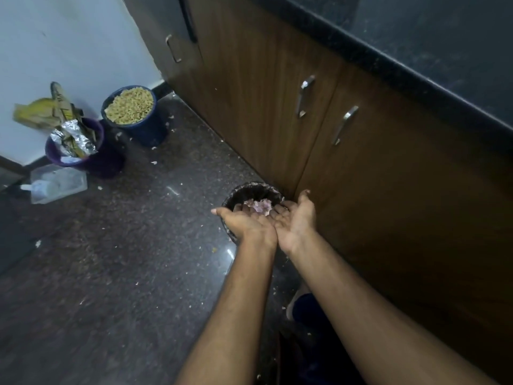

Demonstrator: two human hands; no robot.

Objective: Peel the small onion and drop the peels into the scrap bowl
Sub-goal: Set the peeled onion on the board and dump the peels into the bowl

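A small dark bin lined with a black bag (pixel 244 190) stands on the floor against the wooden cabinet. My left hand (pixel 244 220) and my right hand (pixel 295 218) are held side by side over it, palms up and cupped together. A loose pile of pale purple onion peels (pixel 259 206) lies across my fingers, above the bin's mouth. The fingers look relaxed, carrying the peels rather than gripping them. No whole onion is visible.
Wooden cabinet doors with metal handles (pixel 304 95) rise to the right under a black countertop (pixel 416 51). At the far left stand a blue bucket of yellow grains (pixel 130 107), a purple bin with foil wrappers (pixel 75 143) and a clear plastic container (pixel 57 183). Scraps litter the dark floor.
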